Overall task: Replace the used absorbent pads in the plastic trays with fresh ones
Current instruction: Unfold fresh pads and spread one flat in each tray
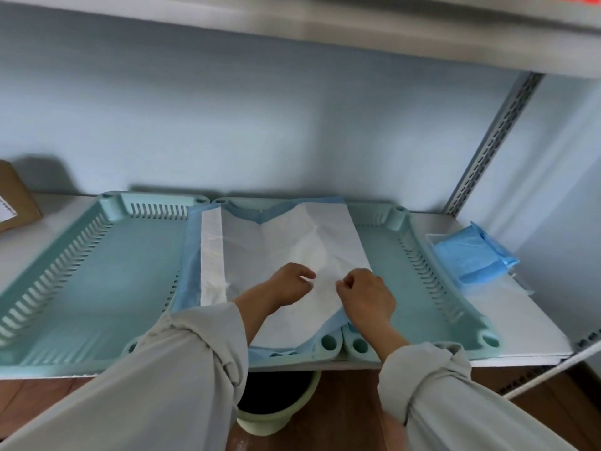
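Observation:
A white absorbent pad [283, 242] with blue backing lies partly unfolded over the middle teal plastic tray [328, 342], its blue edges draped over the tray walls. My left hand [287, 286] rests on the pad's near part with fingers curled, pinching the white sheet. My right hand [367, 297] is close beside it and pinches a fold at the pad's right edge. An unlined teal tray [81, 271] sits to the left. Another bare teal tray [413, 288] sits to the right.
A stack of folded blue pads [471, 255] lies on the white shelf [527, 320] right of the trays. A cardboard box [14, 203] stands at far left. A green bin [276, 408] sits on the floor below the shelf edge. A slotted metal upright [494, 141] rises at right.

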A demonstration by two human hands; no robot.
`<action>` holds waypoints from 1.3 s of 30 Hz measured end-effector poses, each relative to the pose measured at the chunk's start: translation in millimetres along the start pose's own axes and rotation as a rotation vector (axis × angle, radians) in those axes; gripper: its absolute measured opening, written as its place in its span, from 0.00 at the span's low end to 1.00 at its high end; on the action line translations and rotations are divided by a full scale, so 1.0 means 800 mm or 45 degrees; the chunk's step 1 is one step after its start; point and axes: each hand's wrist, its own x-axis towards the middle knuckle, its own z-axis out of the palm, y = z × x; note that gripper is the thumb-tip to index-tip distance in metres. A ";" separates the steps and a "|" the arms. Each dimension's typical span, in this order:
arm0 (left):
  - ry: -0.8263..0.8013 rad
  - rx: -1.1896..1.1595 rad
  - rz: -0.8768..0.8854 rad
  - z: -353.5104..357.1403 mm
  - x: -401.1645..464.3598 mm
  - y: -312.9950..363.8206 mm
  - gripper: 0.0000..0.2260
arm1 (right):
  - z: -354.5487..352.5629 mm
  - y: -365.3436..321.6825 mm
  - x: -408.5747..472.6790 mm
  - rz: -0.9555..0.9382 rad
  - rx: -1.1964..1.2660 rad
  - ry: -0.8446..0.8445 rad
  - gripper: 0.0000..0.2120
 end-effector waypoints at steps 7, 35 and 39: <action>0.231 -0.109 -0.042 -0.024 -0.003 0.013 0.13 | -0.014 -0.053 -0.020 -0.379 0.420 -0.638 0.11; 0.275 -0.529 -0.238 -0.051 -0.029 -0.021 0.03 | -0.002 0.001 -0.020 -0.114 -0.195 -0.203 0.29; 0.231 -0.462 -0.196 -0.046 -0.027 -0.014 0.04 | -0.003 -0.025 -0.019 -0.266 0.205 -0.341 0.20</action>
